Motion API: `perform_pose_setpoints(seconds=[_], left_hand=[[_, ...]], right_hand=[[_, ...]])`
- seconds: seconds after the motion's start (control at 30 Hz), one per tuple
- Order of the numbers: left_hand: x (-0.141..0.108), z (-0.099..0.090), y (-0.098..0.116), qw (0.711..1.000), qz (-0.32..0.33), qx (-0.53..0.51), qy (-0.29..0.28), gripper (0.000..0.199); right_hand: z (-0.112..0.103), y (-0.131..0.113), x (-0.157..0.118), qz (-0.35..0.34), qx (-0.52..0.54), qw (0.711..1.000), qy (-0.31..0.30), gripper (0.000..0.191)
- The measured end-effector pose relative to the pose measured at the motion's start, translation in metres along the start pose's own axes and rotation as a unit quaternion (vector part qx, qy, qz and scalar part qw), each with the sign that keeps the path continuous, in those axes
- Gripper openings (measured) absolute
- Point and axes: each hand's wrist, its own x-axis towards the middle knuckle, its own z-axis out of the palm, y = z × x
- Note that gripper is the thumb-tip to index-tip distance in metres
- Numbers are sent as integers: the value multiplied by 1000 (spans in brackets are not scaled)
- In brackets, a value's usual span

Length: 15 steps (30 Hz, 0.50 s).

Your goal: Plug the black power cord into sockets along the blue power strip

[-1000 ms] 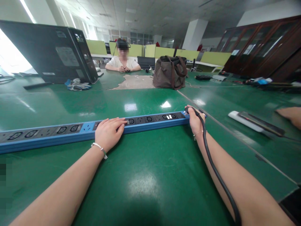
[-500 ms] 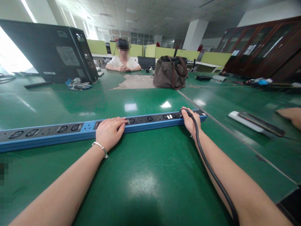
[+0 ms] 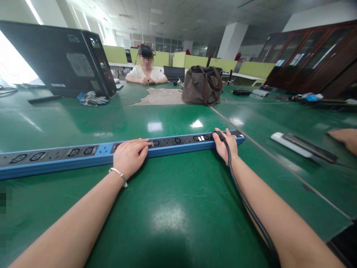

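Observation:
A long blue-edged power strip (image 3: 178, 149) with black sockets lies across the green table. My left hand (image 3: 129, 154), with a bracelet on its wrist, reaches over the strip's middle. Its fingers bear on the top and far edge, while the thumb lies toward the near side. Toward the strip's right end, my right hand (image 3: 226, 146) has its fingers around a black plug (image 3: 219, 134) that sits over the sockets. My hand partly hides the plug, so how deep it sits cannot be seen. From the plug a thick black cable (image 3: 237, 186) runs back along my right forearm.
A black computer case (image 3: 69, 63) stands at the back left, with work gloves (image 3: 92, 98) beside it. Across the table sits a person (image 3: 146, 70), near a brown bag (image 3: 201, 85). At right lie a white-and-black bar (image 3: 304, 145) and another person's hand (image 3: 344, 137).
My right hand has shifted slightly around the plug, its fingers a little more spread, and the cable has swung slightly left. My left hand and the power strip are practically still.

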Motion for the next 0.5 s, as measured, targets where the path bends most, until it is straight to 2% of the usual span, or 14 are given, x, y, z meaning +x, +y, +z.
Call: perform_pose_setpoints(seconds=[0.2,0.3,0.37,0.43,0.5], left_hand=[[0,0,1,1000,3,6,9,33],[0,0,1,1000,2,7,9,33],[0,0,1,1000,2,5,10,33],[0,0,1,1000,2,1,9,33],[0,0,1,1000,-1,-4,7,33]], right_hand=[[5,0,0,9,41,999,2,46],[6,0,4,26,140,989,31,44],[6,-1,11,67,232,967,74,48],[6,-4,17,114,329,930,119,54],[6,-7,21,139,413,889,139,51]])
